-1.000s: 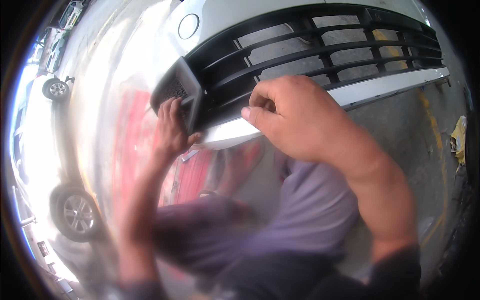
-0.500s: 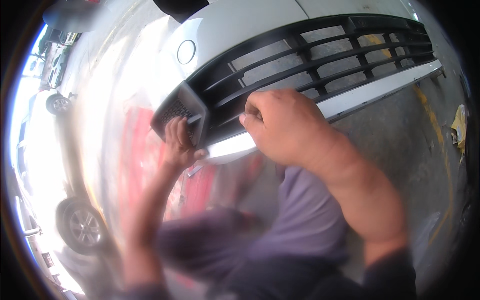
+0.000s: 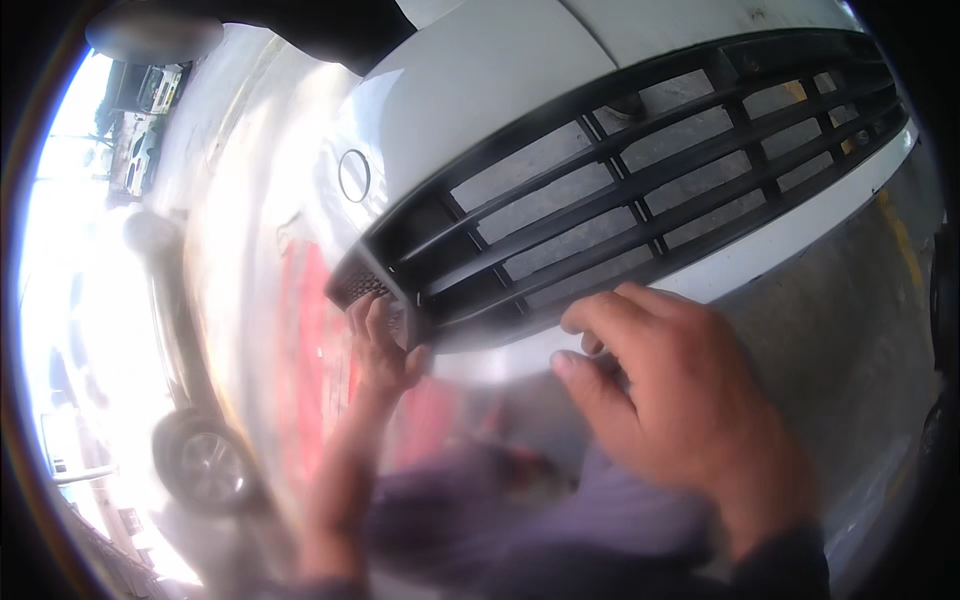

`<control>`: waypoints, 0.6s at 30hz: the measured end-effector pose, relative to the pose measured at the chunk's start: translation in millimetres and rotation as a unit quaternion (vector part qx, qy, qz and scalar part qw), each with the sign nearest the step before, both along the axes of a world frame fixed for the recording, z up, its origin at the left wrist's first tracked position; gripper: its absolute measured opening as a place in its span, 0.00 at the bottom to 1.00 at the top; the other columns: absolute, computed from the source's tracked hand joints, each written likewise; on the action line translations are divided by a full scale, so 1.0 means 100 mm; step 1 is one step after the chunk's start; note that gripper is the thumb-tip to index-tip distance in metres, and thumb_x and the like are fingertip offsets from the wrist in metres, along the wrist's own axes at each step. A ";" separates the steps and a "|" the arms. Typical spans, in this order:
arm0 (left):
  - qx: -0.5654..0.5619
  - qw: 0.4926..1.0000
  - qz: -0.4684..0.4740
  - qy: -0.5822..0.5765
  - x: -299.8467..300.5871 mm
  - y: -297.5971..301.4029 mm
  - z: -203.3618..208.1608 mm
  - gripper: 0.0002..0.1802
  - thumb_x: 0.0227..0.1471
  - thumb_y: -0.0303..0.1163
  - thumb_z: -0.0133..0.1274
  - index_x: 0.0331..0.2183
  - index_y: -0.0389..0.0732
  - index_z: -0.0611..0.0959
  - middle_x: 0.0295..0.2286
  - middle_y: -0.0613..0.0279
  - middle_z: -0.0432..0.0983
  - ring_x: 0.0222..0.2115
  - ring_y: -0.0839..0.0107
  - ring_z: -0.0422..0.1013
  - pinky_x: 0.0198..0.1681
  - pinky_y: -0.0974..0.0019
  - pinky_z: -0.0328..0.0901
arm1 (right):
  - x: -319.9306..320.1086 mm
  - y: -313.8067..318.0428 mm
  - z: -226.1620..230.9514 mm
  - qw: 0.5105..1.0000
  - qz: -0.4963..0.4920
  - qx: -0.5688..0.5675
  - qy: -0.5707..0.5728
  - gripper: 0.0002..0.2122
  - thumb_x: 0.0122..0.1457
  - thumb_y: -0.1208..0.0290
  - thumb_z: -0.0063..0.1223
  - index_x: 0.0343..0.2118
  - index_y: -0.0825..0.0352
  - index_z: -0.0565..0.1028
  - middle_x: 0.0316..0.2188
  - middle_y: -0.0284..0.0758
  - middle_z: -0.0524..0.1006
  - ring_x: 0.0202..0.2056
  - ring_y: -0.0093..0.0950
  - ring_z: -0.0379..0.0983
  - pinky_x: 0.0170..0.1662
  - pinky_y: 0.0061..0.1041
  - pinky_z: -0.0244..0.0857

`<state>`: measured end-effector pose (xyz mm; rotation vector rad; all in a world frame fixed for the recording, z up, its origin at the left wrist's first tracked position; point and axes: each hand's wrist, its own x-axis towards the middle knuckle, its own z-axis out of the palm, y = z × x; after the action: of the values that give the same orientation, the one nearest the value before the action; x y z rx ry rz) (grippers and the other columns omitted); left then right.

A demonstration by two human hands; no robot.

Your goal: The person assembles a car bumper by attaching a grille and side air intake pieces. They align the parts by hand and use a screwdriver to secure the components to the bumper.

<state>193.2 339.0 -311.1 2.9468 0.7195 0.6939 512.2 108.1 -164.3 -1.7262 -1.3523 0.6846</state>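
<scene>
A car's front bumper, white with a black slatted grille, spans the upper part of the view. Its left end carries a dark honeycomb-mesh corner piece. My left hand grips that corner, fingers curled over the mesh and thumb along the lower edge. Below the grille runs a white strip. Over the near side of this strip hovers my right hand, its thumb and index finger apart. I see nothing between them; its other fingers are mostly hidden.
A blurred red-and-white surface lies under the bumper's left end. Farther left, in glare, is a light-coloured car with its wheel. A dark shape reaches in above the bumper. Grey concrete floor shows at right.
My right hand has drawn back from the grille toward me and to the right, and its pinched fingers have parted. My left hand stays on the corner piece. The whole view has shifted slightly.
</scene>
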 end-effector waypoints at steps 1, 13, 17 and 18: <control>-0.022 1.000 -0.006 -0.006 -0.02 0.03 -0.02 0.49 0.56 0.69 0.53 0.57 0.32 0.70 0.51 0.38 0.67 0.50 0.39 0.65 0.57 0.40 0.60 | 0.02 -0.01 0.01 1.000 0.012 0.000 -0.001 0.09 0.59 0.71 0.63 0.39 0.70 0.79 0.28 0.43 0.79 0.31 0.43 0.79 0.35 0.39 0.72; -0.106 0.993 0.004 0.056 -0.08 0.10 0.03 0.55 0.54 0.74 0.53 0.62 0.35 0.65 0.55 0.36 0.63 0.56 0.42 0.61 0.60 0.40 0.58 | -0.16 0.20 0.13 0.993 0.106 0.013 -0.048 0.13 0.53 0.67 0.66 0.39 0.66 0.77 0.30 0.42 0.75 0.33 0.46 0.75 0.40 0.44 0.69; -0.101 0.992 0.028 0.072 0.05 0.01 0.20 0.50 0.58 0.73 0.47 0.58 0.33 0.69 0.52 0.37 0.63 0.52 0.43 0.63 0.57 0.42 0.60 | -0.24 0.27 0.13 0.993 0.101 0.003 -0.059 0.13 0.53 0.69 0.67 0.39 0.67 0.78 0.29 0.43 0.76 0.33 0.46 0.76 0.40 0.44 0.69; -0.126 0.990 0.047 0.044 0.06 -0.01 0.17 0.48 0.60 0.71 0.45 0.56 0.33 0.70 0.51 0.37 0.64 0.51 0.44 0.63 0.57 0.43 0.60 | -0.25 0.25 0.11 0.994 0.088 0.000 -0.062 0.13 0.53 0.70 0.67 0.39 0.67 0.78 0.29 0.43 0.77 0.33 0.45 0.76 0.40 0.44 0.69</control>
<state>198.8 337.6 -294.1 2.7405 0.8876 0.4409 486.8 133.5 -153.7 -1.6864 -1.6041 0.6836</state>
